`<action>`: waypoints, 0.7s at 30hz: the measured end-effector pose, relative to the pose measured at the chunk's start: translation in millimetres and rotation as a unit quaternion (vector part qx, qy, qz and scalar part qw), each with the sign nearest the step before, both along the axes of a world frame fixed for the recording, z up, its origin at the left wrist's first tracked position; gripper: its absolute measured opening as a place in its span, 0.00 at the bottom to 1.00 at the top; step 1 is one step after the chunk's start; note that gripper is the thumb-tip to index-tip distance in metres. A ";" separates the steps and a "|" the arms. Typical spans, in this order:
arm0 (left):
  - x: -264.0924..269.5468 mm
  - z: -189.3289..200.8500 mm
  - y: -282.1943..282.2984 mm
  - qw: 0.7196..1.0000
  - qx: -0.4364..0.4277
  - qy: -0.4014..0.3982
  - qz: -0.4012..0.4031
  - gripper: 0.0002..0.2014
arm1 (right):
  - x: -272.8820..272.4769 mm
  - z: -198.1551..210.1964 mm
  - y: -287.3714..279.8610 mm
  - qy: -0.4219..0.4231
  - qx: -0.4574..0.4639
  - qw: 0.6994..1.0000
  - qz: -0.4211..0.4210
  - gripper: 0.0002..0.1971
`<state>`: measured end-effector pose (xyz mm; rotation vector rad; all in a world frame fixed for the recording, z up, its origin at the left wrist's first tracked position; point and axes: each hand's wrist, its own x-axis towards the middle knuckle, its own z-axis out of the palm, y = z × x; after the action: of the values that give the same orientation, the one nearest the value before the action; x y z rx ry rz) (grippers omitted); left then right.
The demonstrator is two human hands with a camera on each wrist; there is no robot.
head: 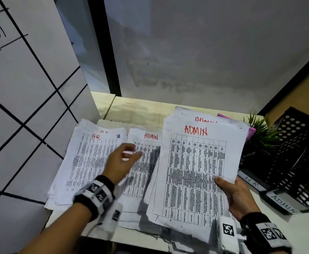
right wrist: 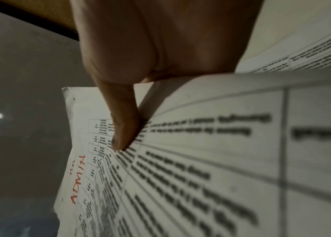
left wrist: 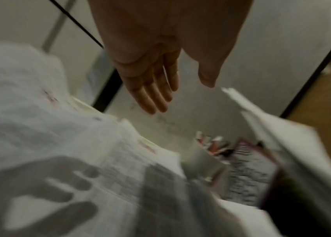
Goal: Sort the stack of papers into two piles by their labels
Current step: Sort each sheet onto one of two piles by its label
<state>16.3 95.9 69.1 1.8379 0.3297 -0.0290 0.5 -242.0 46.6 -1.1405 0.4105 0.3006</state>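
My right hand (head: 236, 194) grips the remaining stack of papers (head: 195, 173), thumb on the top ADMIN sheet, raised over the bench (head: 137, 109). My left hand (head: 121, 163) hovers released, fingers relaxed, above the ADMIN pile (head: 142, 162). The HR pile (head: 87, 162) lies just left of it.

Dim wrist views, motion-blurred papers (left wrist: 59, 144), hand-shaped shadow, bowed edges.
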 end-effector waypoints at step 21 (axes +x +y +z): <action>-33.1 11.4 -94.6 0.969 -0.056 -0.233 -0.054 0.13 | 0.5 -1.5 -5.1 -0.019 -0.054 0.998 -0.020 0.15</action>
<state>-16.8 1.3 80.5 1.6882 -0.1013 0.3000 1.1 -247.1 45.1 -1.2403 0.4203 0.2239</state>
